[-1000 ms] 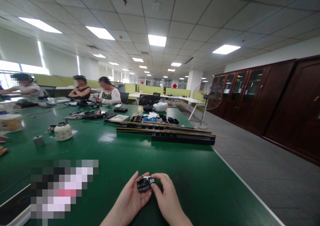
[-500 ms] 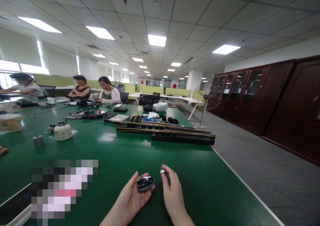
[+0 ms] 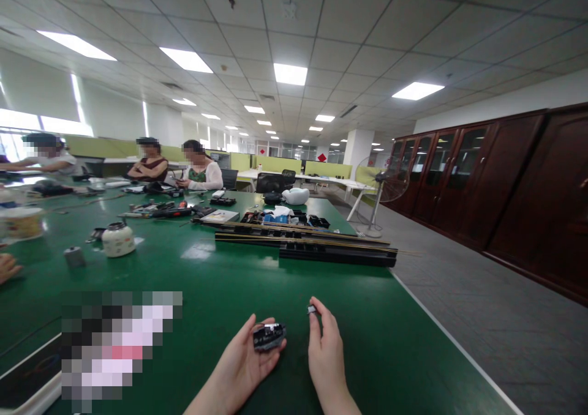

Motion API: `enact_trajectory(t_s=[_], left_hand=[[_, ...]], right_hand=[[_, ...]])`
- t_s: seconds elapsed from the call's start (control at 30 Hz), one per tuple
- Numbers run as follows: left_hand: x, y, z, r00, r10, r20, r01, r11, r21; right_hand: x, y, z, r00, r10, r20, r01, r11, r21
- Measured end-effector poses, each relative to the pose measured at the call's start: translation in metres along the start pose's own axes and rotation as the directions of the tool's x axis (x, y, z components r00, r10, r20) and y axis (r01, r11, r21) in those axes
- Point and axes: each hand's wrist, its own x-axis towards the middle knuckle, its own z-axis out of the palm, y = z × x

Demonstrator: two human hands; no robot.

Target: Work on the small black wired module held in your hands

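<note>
Left hand (image 3: 245, 358) is palm up, fingers curled under a small black plastic housing (image 3: 267, 340), thumb along its near-left side. So the housing sits in the cupped palm, off the bench (image 3: 229, 295), open side facing up toward the wearer. Looks held that way so the innards can be seen and reached; the palm seems to serve as a little workrest. Right hand (image 3: 327, 349) is just beside it, clear of the housing, pinching a small silvery-white piece (image 3: 312, 309) between thumb and index finger. Tip grip, probably because the piece is too tiny for anything fuller. It's raised a bit beyond the housing, likely for a better look at it.

Housing: dark, roughly oblong, uneven inside, pale glint along the top edge, greyer along the lower rim. Finer detail too small to read from here. Small piece: light face, darker edge, mostly hidden by the fingertips; can't tell exactly what it is.

Long black rails (image 3: 340, 257) lie across the bench well beyond both hands, so the near stretch under them gives elbow room. Pale jar (image 3: 118, 242) and grey metal cylinder (image 3: 74, 257) stand off to the left, near a co-worker's hand (image 3: 8, 268) at the edge of view.
</note>
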Motion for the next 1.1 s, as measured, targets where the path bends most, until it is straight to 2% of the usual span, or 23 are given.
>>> enact_trajectory(t_s=[0.4, 0.73, 0.93, 1.1], left_hand=[[0.000, 0.000, 0.001, 1.000, 0.005, 0.001, -0.005, 1.000, -0.008], [0.002, -0.001, 0.001, 0.999, 0.031, -0.018, -0.031, 1.000, 0.004], [0.005, -0.002, -0.001, 0.999, 0.035, -0.029, -0.035, 0.999, 0.005], [0.003, -0.002, -0.001, 0.999, 0.033, -0.010, -0.033, 0.999, -0.015]], right_hand=[[-0.002, -0.001, 0.000, 1.000, 0.002, -0.010, -0.002, 1.000, 0.000], [-0.002, -0.003, 0.001, 0.999, 0.029, 0.037, -0.027, 0.998, -0.051], [-0.007, -0.007, 0.002, 0.990, -0.055, 0.130, 0.059, 0.998, -0.023], [-0.011, -0.017, 0.001, 0.957, -0.109, 0.270, 0.103, 0.994, 0.037]])
